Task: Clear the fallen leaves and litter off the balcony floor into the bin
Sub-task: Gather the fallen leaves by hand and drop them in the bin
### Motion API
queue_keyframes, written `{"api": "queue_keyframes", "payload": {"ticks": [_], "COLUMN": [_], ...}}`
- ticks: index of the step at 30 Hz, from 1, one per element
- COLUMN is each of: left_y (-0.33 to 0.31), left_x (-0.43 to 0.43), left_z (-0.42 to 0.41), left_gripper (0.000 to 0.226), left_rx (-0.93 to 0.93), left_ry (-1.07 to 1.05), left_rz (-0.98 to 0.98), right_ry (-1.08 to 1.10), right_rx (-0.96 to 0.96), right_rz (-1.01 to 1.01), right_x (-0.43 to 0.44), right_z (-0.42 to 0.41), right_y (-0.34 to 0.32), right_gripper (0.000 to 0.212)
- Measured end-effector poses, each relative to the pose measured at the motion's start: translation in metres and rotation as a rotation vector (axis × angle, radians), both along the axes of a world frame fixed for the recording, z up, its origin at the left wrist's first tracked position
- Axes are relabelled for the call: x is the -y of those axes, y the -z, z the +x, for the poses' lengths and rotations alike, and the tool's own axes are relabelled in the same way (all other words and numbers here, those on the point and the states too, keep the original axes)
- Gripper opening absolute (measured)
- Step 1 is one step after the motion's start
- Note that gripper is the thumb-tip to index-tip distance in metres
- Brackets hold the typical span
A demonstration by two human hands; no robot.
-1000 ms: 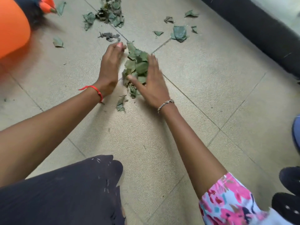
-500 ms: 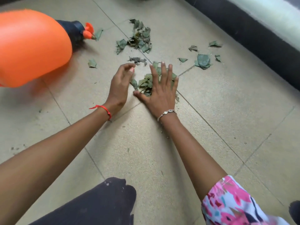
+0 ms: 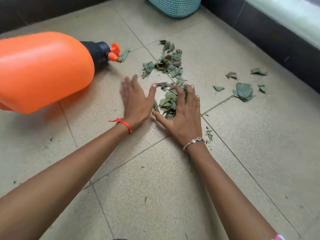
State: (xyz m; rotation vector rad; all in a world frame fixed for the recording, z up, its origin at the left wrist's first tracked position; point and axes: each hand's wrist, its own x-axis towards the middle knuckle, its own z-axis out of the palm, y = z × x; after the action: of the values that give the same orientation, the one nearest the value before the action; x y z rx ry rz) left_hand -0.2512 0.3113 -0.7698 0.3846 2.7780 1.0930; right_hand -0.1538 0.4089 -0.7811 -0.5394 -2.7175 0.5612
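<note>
Left hand [image 3: 136, 101] flat on floor [image 3: 155, 196], fingers spread wide, right hand [image 3: 183, 116] fingers straight, pressing on leaf pile [image 3: 168, 101] between them; more leaves [image 3: 170, 62] beyond, bin [image 3: 173, 6] at far edge, inside not visible, sprayer [image 3: 43, 70] lying left.

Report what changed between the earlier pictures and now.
The left hand flattened and spread on the floor beside the leaf pile; the right hand stays pressed on the pile. The view tilted up, revealing the bin. The sprayer and scattered leaves lie unmoved.
</note>
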Motion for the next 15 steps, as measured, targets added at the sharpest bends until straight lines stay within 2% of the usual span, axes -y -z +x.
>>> {"api": "queue_keyframes", "payload": {"ticks": [2,5,10,15], "left_y": [-0.006,-0.006,0.004,0.004], "left_x": [-0.005,-0.007,-0.01,-0.013], "left_z": [0.002,-0.01,-0.069,-0.103], "left_gripper": [0.057,0.048,0.064,0.075], "left_rx": [-0.026,-0.121,-0.186,-0.164], "left_ry": [0.198,0.345,0.25,0.123], "left_rz": [0.17,0.197,-0.175,-0.314], "right_ry": [0.004,0.031,0.038,0.012], "right_rx": [-0.027,-0.082,-0.104,-0.101], "right_rz": [0.01,-0.035,-0.071,-0.076], "right_x": [0.0,0.001,0.001,0.001], "right_z": [0.0,0.001,0.002,0.002], "right_y": [0.0,-0.001,-0.001,-0.002], "right_gripper": [0.086,0.081,0.079,0.077]}}
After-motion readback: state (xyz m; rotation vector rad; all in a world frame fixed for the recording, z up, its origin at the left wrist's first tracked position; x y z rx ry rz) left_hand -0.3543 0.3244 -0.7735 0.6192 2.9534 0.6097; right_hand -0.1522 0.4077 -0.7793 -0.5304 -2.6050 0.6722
